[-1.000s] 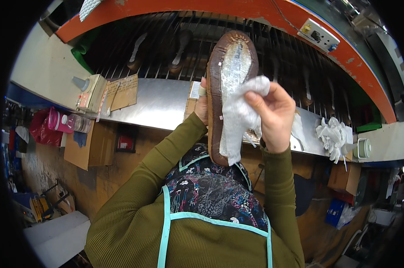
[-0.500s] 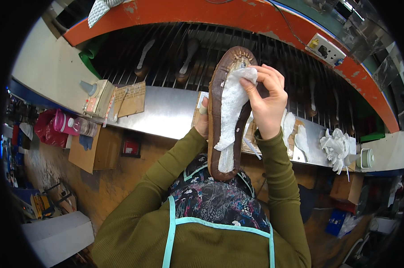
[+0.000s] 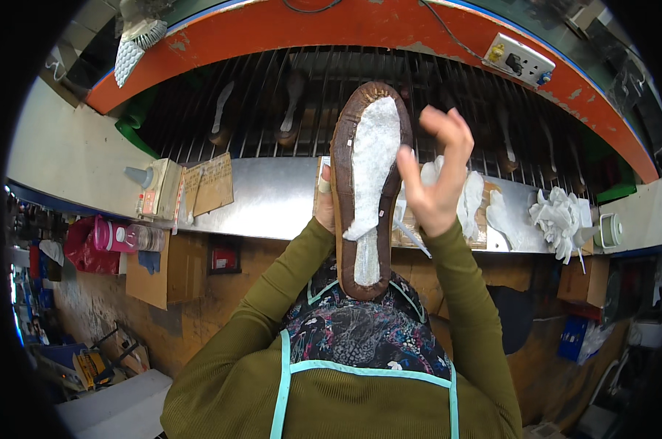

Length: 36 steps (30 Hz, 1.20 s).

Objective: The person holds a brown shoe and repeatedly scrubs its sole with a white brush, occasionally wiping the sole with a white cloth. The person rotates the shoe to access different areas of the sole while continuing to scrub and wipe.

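A brown shoe is held upright before me, its underside facing me and its toe up. White fibrous padding lies in the hollow of the sole, reaching the toe, and its lower tip sticks out over the pale strip near the heel. My left hand grips the shoe by its left side; most of those fingers are hidden behind it. Just right of the shoe, my right hand is open with fingers apart, holding nothing. Beside it, cut white padding pieces lie on the metal ledge.
Behind the shoe runs a slatted rack bearing several dark shoes with white soles, under an orange frame. On the ledge's left are a box and cardboard; a crumpled white pile and a green-white container are right.
My right hand has let go of the padding and drawn off to the right, its fingers opening. The padding's raised top end now lies flat at the toe.
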Motion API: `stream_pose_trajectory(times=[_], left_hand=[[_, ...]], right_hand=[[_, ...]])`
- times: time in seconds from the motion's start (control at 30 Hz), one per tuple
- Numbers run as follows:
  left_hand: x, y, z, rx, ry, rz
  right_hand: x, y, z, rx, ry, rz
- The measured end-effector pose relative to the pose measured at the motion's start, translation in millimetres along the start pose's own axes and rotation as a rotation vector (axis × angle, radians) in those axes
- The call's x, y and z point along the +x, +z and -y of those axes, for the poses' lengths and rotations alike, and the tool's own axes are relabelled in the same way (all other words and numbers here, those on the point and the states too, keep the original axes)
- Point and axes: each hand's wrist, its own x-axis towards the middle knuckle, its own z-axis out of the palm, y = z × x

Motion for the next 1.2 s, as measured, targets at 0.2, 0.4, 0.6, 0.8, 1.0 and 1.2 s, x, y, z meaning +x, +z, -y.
stream_pose_trajectory(times=[0.2,0.4,0.6,0.8,1.0,1.2], left_hand=[[-2.2,2.3,-3.4,-0.088,-0.018,0.094],[-5.7,5.6,-5.9,-0.161,-0.028,0.049],[-14.2,-2.9,-11.2,-0.131,-0.046,0.022],[-21.6,-34.6,-4.5,-0.120,-0.008,-0.139],[-34.8,-78.2,-1.3,-0.222,-0.093,-0.277],[-49.9,-84.1,8.0,-0.436,-0.120,-0.031]], right_hand=[[-39.8,-21.0,24.2,0.126,0.061,0.621],[-52.8,-12.4,15.6,0.232,0.059,0.633],[-62.9,-19.8,25.2,0.274,0.046,0.775],[-105.7,-41.9,34.1,0.372,0.167,0.724],[-193.0,-25.4,-38.3,-0.445,0.718,0.481],[-232.7,-21.3,-72.4,-0.764,0.519,0.629]])
